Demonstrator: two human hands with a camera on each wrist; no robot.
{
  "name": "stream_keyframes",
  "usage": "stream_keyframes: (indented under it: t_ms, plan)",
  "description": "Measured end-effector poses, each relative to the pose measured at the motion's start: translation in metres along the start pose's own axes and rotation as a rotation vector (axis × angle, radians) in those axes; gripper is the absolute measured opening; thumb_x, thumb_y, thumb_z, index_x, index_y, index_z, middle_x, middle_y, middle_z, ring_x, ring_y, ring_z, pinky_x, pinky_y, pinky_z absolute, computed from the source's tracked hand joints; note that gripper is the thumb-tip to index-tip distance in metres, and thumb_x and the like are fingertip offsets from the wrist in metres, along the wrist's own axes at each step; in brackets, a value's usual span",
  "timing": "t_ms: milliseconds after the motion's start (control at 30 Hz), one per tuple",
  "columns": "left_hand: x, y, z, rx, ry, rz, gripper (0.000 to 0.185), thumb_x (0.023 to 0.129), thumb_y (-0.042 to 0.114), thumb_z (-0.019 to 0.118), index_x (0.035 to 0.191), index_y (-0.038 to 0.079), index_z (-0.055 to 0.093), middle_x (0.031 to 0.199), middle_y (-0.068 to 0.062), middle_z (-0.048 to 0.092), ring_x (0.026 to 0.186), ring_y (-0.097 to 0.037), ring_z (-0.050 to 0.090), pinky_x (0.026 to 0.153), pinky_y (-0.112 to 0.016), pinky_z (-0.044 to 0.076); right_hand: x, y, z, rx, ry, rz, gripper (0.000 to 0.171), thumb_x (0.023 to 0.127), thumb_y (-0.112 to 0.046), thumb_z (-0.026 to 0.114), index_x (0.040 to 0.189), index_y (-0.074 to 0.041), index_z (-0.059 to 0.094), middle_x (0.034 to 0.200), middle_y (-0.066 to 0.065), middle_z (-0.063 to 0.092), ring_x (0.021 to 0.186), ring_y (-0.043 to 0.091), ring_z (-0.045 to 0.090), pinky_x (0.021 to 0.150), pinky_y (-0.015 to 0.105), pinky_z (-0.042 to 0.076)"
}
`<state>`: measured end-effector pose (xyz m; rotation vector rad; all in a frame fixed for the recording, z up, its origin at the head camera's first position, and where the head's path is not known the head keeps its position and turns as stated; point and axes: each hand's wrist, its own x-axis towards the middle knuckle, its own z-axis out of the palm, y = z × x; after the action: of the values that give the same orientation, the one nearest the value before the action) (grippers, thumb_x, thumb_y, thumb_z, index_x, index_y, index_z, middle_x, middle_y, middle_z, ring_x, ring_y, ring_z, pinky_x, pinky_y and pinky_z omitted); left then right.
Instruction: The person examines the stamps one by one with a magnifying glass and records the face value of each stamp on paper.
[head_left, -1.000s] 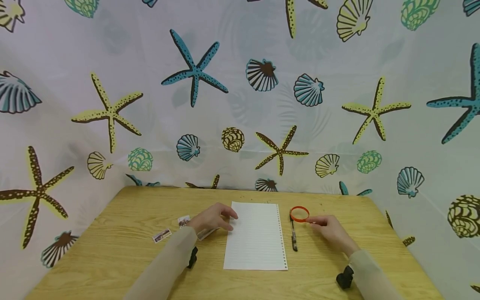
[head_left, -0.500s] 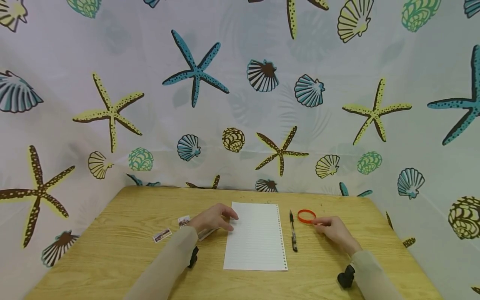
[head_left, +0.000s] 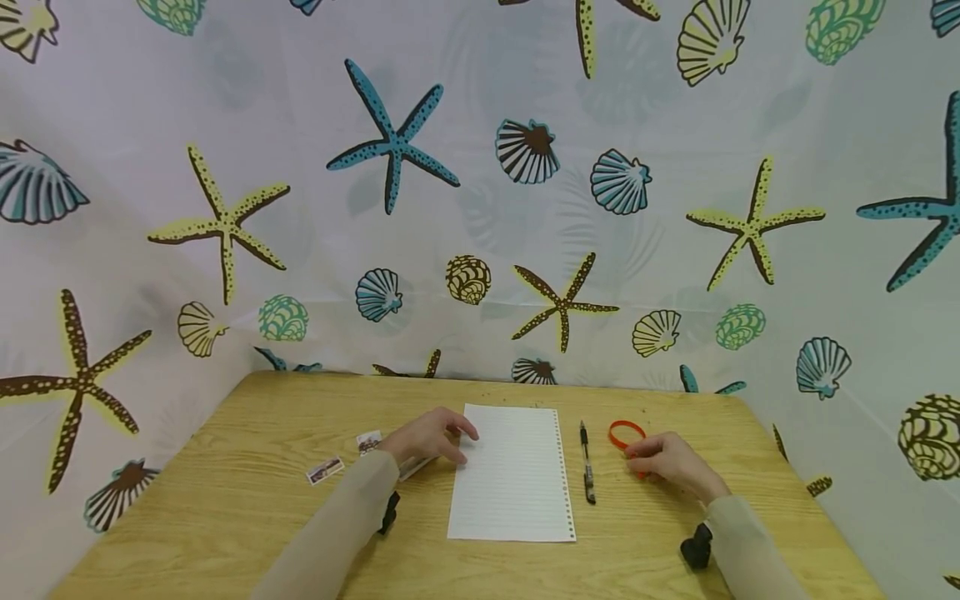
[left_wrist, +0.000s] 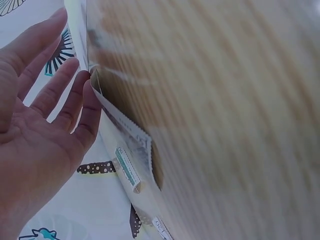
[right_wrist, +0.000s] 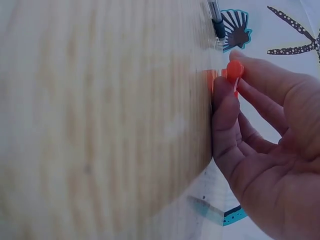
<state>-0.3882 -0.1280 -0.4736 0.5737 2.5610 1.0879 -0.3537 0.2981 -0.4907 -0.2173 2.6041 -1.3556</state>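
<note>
In the head view, my right hand (head_left: 675, 463) pinches the handle of a red-rimmed magnifying glass (head_left: 627, 422) low over the table, right of a pen (head_left: 587, 467). The right wrist view shows the handle's rounded red end (right_wrist: 235, 70) between thumb and fingers. My left hand (head_left: 426, 439) rests at the left edge of a white lined sheet (head_left: 512, 475), fingers loosely bent. In the left wrist view, its fingers lie against the raised end of a stamp (left_wrist: 131, 131) with a perforated edge. Two more stamps, one nearer (head_left: 325, 471) and one farther (head_left: 368, 442), lie to its left.
The wooden table (head_left: 247, 500) holds all these things. A white cloth (head_left: 480, 217) printed with starfish and shells hangs behind it and along both sides. A small black device (head_left: 697, 546) sits at each wrist.
My right hand has drawn the magnifying glass to the right, away from the pen, and the pen's tip now shows fully. The left hand stays in place.
</note>
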Motion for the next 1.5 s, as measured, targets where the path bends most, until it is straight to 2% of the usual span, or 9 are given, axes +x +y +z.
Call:
stream_keyframes:
  t_ms: [267,500,833,1133,1500]
  plan:
    - [0.000,0.001,0.002,-0.031,0.000,-0.052,0.042,0.075,0.001,0.082,0.114,0.015,0.072,0.128,-0.007,0.058,0.118,-0.026,0.050,0.106,-0.048,0.039,0.002,0.004,-0.002,0.006,-0.028,-0.021,0.029,0.090,-0.015,0.071,0.113,0.002,0.070,0.102,0.008,0.072,0.069,0.013,0.057,0.060,0.027,0.051]
    - [0.000,0.001,0.004,0.010,0.009,-0.082,0.041,0.076,0.001,0.082,0.112,0.017,0.072,0.131,-0.008,0.057,0.124,-0.028,0.049,0.109,-0.049,0.037,0.003,0.004,-0.002,-0.004,-0.027,-0.007,0.027,0.089,-0.015,0.073,0.111,0.000,0.071,0.100,0.008,0.072,0.065,0.012,0.054,0.059,0.026,0.049]
    - [0.001,-0.005,0.006,0.034,0.003,-0.048,0.044,0.073,0.005,0.085,0.114,0.014,0.071,0.141,-0.005,0.055,0.132,-0.030,0.047,0.113,-0.048,0.035,0.003,0.003,-0.002,-0.041,-0.047,-0.038,0.025,0.088,-0.013,0.073,0.108,0.001,0.071,0.092,0.006,0.069,0.065,0.014,0.053,0.058,0.027,0.048]
    - [0.002,-0.007,0.005,0.047,-0.009,-0.047,0.056,0.071,0.008,0.087,0.123,0.013,0.066,0.145,-0.007,0.051,0.140,-0.032,0.039,0.117,-0.050,0.028,0.006,0.006,-0.002,-0.052,-0.049,-0.045,0.024,0.086,-0.015,0.075,0.105,0.000,0.072,0.084,0.003,0.067,0.063,0.014,0.051,0.057,0.027,0.047]
    - [0.002,-0.009,0.005,0.056,-0.034,-0.046,0.058,0.073,0.009,0.086,0.127,0.013,0.064,0.149,-0.008,0.047,0.144,-0.033,0.032,0.119,-0.052,0.023,0.004,0.008,-0.006,-0.017,-0.079,-0.090,0.024,0.091,-0.016,0.070,0.108,0.001,0.071,0.089,0.005,0.070,0.064,0.014,0.051,0.057,0.027,0.047]
